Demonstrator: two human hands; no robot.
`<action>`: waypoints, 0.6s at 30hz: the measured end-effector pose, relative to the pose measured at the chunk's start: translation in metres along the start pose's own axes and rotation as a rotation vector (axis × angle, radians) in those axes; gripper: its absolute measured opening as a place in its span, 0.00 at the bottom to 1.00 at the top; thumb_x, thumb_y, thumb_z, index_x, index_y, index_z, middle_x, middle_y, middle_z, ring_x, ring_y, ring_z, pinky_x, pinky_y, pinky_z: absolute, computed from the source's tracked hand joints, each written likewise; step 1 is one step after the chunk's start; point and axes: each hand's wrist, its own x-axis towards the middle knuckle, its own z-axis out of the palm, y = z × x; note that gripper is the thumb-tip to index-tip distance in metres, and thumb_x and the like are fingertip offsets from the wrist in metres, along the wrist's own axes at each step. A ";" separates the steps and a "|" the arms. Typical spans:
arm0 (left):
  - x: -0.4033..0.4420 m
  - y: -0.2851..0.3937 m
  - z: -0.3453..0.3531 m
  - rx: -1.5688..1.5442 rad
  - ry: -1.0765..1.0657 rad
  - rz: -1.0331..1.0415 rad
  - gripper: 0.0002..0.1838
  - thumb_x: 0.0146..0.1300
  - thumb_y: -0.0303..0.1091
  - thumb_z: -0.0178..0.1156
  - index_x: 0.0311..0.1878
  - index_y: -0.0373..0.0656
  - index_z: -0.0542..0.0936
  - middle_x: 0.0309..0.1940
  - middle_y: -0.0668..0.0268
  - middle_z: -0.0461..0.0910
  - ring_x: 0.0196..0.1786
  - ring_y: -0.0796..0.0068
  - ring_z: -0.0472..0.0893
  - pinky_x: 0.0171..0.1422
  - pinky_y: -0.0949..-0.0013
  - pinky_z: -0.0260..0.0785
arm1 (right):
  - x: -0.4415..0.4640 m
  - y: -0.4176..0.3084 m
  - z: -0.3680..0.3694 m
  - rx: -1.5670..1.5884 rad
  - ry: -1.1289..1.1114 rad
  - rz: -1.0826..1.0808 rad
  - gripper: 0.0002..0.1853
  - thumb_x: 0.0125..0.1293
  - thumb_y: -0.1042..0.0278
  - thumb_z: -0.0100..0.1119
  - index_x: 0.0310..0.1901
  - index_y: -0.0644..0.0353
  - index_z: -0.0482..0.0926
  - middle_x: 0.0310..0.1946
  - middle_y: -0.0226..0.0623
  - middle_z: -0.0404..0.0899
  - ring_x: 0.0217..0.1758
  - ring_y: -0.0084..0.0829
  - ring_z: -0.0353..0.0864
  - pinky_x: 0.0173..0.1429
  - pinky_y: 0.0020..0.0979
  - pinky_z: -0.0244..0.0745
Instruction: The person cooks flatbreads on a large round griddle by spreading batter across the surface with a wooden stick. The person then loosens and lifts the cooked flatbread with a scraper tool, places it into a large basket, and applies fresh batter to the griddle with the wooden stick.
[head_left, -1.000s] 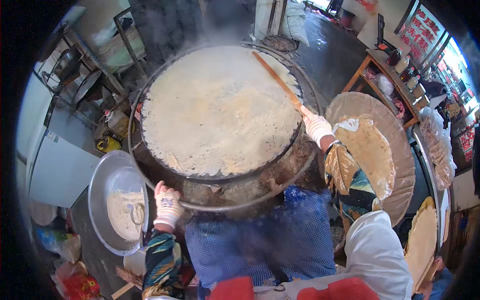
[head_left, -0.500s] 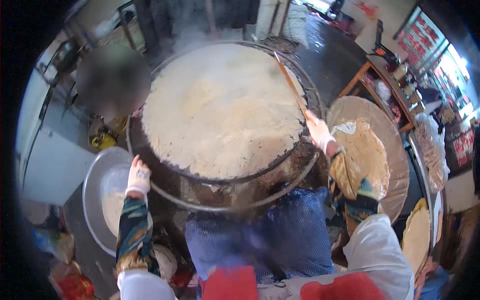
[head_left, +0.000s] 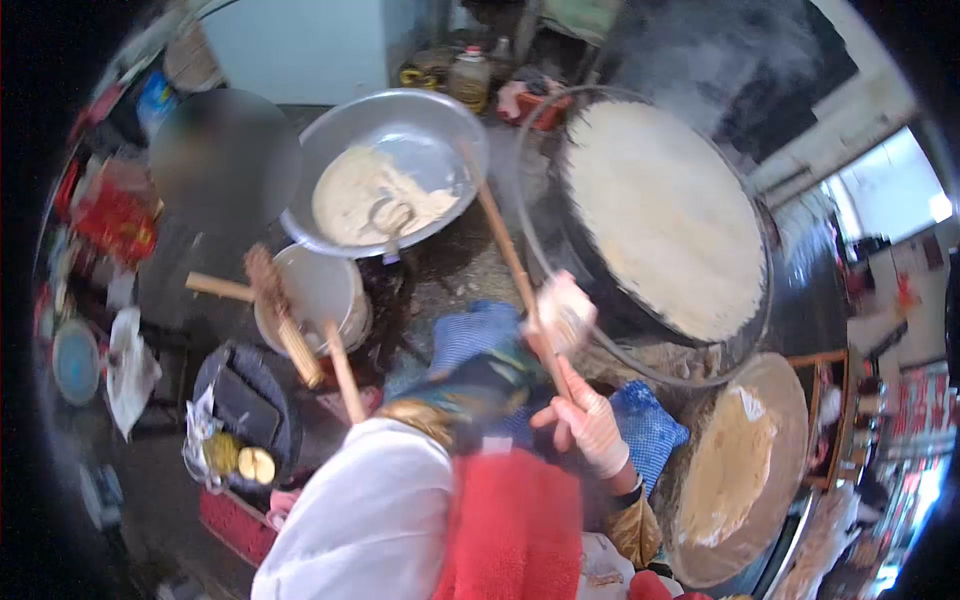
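My left hand (head_left: 562, 312), in a pale glove and blurred by motion, is closed around a long wooden stick (head_left: 508, 245). The stick slants from the steel basin down toward my lap. At its lower end is my gloved right hand (head_left: 590, 425), fingers apart, with the fingertips at or touching the wood. Beyond my hands a large round griddle carries a wide pale flatbread sheet (head_left: 665, 220), steaming. The steel basin (head_left: 470, 130) holds pale batter (head_left: 345, 190) and a ring-shaped handled tool (head_left: 390, 225).
On the right, a round tray (head_left: 790, 440) bears a tan flatbread (head_left: 725, 470). A white bucket (head_left: 335, 280) with a brush (head_left: 280, 310) and wooden handles stands at left. A metal ring (head_left: 525, 190) surrounds the griddle. Blue quilted cloth (head_left: 645, 430) lies near my lap.
My view has swung left toward the basin. The stick was in my right hand over the griddle; now my left hand grips it, and my right hand's fingers have opened at its lower end.
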 end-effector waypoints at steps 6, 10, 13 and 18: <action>-0.106 0.062 -0.019 -0.578 0.179 0.180 0.02 0.51 0.32 0.60 0.25 0.47 0.77 0.24 0.67 0.78 0.32 0.69 0.77 0.41 0.66 0.68 | -0.010 -0.054 0.039 -0.540 -0.417 0.095 0.23 0.67 0.58 0.53 0.57 0.65 0.73 0.26 0.31 0.80 0.31 0.19 0.80 0.34 0.24 0.74; -0.168 0.056 -0.023 -0.617 0.165 0.165 0.02 0.52 0.30 0.60 0.29 0.45 0.77 0.28 0.64 0.78 0.35 0.70 0.77 0.41 0.68 0.69 | 0.036 -0.056 0.095 -0.270 -0.650 -0.031 0.28 0.68 0.52 0.53 0.61 0.65 0.68 0.31 0.33 0.80 0.30 0.21 0.78 0.33 0.25 0.75; -0.201 0.052 -0.027 -0.641 0.156 0.156 0.03 0.54 0.29 0.60 0.32 0.43 0.76 0.30 0.62 0.78 0.38 0.70 0.77 0.41 0.70 0.70 | 0.092 -0.046 0.163 0.041 -0.481 0.196 0.28 0.71 0.43 0.45 0.61 0.58 0.69 0.32 0.40 0.83 0.32 0.25 0.83 0.36 0.26 0.78; -0.236 0.053 -0.027 -0.685 0.143 0.160 0.06 0.56 0.27 0.59 0.37 0.40 0.75 0.34 0.59 0.78 0.41 0.71 0.77 0.42 0.72 0.71 | 0.115 0.048 0.239 -0.756 -0.773 -0.227 0.20 0.65 0.50 0.51 0.50 0.55 0.79 0.34 0.42 0.84 0.36 0.33 0.85 0.49 0.35 0.76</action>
